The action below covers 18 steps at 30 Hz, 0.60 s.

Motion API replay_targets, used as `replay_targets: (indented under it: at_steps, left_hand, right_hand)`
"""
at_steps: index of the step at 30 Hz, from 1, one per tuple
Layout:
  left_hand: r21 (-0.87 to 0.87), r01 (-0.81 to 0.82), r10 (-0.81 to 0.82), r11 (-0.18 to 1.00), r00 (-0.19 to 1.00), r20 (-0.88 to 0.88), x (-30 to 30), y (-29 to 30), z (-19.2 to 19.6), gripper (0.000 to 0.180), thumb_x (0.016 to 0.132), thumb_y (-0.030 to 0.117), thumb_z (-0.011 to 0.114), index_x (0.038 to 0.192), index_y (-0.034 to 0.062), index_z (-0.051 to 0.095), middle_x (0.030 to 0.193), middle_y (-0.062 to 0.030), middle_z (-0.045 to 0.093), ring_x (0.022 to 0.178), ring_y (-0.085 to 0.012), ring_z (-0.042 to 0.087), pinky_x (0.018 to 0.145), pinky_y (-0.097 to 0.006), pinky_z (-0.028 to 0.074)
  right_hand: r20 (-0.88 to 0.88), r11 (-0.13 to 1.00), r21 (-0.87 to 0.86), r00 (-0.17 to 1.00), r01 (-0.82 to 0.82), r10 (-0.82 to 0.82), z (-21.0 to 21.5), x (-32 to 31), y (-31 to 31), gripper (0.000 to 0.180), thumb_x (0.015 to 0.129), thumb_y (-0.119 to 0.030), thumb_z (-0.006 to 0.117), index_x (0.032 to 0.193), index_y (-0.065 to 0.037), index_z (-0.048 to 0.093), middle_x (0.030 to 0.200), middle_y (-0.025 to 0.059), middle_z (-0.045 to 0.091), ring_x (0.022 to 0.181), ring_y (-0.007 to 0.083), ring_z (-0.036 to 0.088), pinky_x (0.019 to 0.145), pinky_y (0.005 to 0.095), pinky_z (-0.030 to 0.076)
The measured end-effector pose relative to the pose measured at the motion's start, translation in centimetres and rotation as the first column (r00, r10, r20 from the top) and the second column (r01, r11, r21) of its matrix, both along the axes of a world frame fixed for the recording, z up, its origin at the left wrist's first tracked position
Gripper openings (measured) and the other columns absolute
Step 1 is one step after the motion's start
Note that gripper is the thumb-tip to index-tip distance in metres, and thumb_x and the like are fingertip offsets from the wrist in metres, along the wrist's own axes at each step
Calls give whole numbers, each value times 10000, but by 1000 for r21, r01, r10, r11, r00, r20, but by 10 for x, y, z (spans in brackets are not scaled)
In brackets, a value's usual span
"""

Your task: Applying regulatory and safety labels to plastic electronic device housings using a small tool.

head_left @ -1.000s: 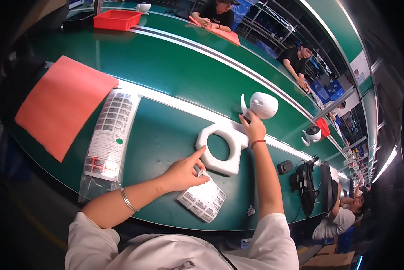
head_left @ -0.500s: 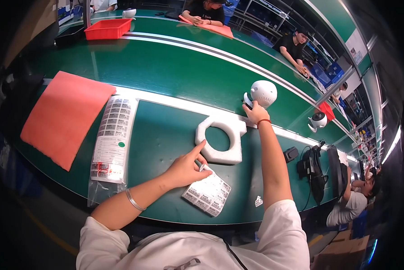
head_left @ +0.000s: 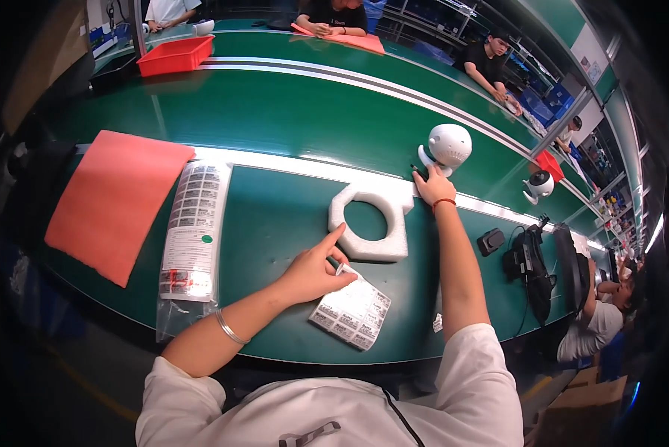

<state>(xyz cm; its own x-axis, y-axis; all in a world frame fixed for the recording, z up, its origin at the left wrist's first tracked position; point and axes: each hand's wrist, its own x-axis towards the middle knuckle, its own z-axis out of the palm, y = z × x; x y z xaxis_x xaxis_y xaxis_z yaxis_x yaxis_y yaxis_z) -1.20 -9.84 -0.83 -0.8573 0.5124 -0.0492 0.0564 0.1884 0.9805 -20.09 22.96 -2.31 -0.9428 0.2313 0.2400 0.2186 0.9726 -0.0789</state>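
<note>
My left hand (head_left: 321, 272) pinches the upper edge of a white label sheet (head_left: 353, 309) printed with small dark blocks. Its index finger stretches forward to the near-left side of a white foam ring (head_left: 394, 242), which lies flat on the table. My right hand (head_left: 435, 188) reaches out to the far strip, fingers apart, at the foot of a white round-headed camera (head_left: 450, 145). That camera stands upright on the green surface beyond. A small dark thing shows beside the right thumb; I cannot make out what it is.
An orange-pink foam sheet (head_left: 118, 205) and a bagged roll of labels (head_left: 191, 235) lie at left. A black box (head_left: 491, 241) and black cabled device (head_left: 528, 268) sit at right. Another round camera (head_left: 540, 183) and a red bin (head_left: 176, 55) stand farther off. Co-workers sit beyond and at right.
My right hand has drawn slightly back from the white camera, which now shows more of its curved base. My left hand keeps its pinch on the label sheet. The whole view has shifted a little.
</note>
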Motion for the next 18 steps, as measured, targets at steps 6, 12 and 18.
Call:
replay_targets:
  at_steps: [6, 12, 18]
  left_hand:
    - [7, 2, -2, 1000, 1000, 6, 1, 2, -5, 889, 778, 195, 723, 1469, 53, 182, 988, -80, 608, 698, -124, 645, 684, -259, 499]
    - [24, -6, 6, 1000, 1000, -6, -2, 12, -7, 880, 781, 192, 726, 1467, 56, 191, 989, -82, 607, 683, -120, 642, 661, -252, 497]
    - [50, -56, 57, 997, 998, -15, -1, 2, -11, 817, 790, 163, 721, 1447, 63, 246, 915, -64, 624, 652, -111, 633, 618, -259, 499]
  right_hand:
    - [11, 999, -9, 999, 36, -36, -4, 13, -3, 579, 868, -542, 438, 1256, -126, 543, 1335, 89, 498, 1062, 334, 586, 892, 427, 470]
    - [83, 997, 5, 994, 76, -77, -3, 31, 5, 625, 877, -582, 400, 1334, -166, 486, 1388, 127, 449, 1153, 325, 539, 953, 413, 442]
    - [151, 992, 10, 981, -125, 122, 25, 93, -23, 480, 912, -455, 416, 1228, -116, 541, 1243, 183, 543, 1002, 384, 591, 845, 461, 486]
